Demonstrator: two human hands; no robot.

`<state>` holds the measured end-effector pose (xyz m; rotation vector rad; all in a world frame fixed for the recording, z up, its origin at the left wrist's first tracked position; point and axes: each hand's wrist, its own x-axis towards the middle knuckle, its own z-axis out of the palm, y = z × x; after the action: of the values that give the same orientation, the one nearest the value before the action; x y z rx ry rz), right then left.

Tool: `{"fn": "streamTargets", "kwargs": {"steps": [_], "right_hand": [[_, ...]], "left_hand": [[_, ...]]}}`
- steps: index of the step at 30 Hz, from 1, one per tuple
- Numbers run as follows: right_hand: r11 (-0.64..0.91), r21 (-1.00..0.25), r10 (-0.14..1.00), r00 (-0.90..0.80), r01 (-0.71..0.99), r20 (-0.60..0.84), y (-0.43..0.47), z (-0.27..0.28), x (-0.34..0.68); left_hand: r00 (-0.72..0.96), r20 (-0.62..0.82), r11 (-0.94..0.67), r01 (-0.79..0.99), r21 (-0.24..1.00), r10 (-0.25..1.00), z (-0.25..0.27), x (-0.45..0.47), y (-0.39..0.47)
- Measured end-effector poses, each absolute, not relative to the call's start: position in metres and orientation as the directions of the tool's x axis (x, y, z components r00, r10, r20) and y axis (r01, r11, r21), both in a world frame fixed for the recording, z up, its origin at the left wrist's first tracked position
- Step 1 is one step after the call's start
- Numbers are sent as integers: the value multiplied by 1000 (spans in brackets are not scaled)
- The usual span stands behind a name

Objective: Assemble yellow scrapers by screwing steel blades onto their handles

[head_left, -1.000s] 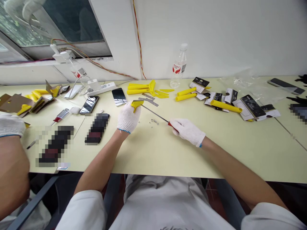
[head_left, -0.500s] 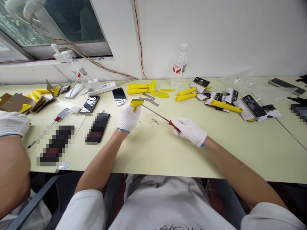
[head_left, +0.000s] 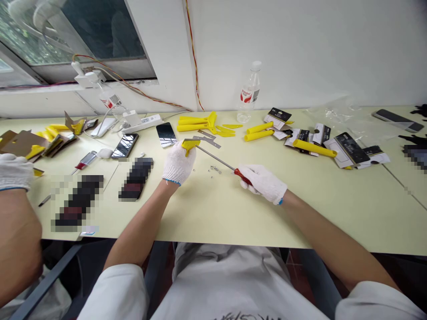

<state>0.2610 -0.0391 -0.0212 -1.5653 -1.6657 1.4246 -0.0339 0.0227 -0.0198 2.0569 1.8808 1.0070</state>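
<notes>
My left hand (head_left: 179, 164), in a white knit glove, is closed around a yellow scraper (head_left: 190, 145) with its head showing above the fingers. My gloved right hand (head_left: 263, 181) grips the red handle of a screwdriver (head_left: 218, 159). Its long shaft points left, and the tip meets the scraper head. Several small screws (head_left: 215, 169) lie on the table between my hands. Beyond them are flat metal blades (head_left: 209, 141), yellow scraper handles (head_left: 193, 123) and thin yellow plastic pieces (head_left: 228, 130).
Phones (head_left: 125, 145) lie to the left, near another screwdriver (head_left: 86, 161). A co-worker's gloved hand (head_left: 15, 172) is at the far left. A plastic bottle (head_left: 248, 95) stands by the wall. Black-and-white packaging cards (head_left: 348, 149) and yellow tubes (head_left: 315, 147) lie right.
My hands stay nearly in place, with the screwdriver tip still at the scraper head. The co-worker's hand at the far left has shifted slightly left, uncovering a yellow piece.
</notes>
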Motion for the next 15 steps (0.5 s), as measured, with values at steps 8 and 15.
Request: {"fn": "streamTargets", "kwargs": {"steps": [8,15], "right_hand": [[-211,-873,936,-168,441,-311,-39,-14,256],[-175,-857,935,-190,484,-298,-39,-21,259]], "left_hand": [[-27,355,-185,814,551,935,-21,-34,23],[-16,345,-191,808,558,938,-20,-34,21]]}}
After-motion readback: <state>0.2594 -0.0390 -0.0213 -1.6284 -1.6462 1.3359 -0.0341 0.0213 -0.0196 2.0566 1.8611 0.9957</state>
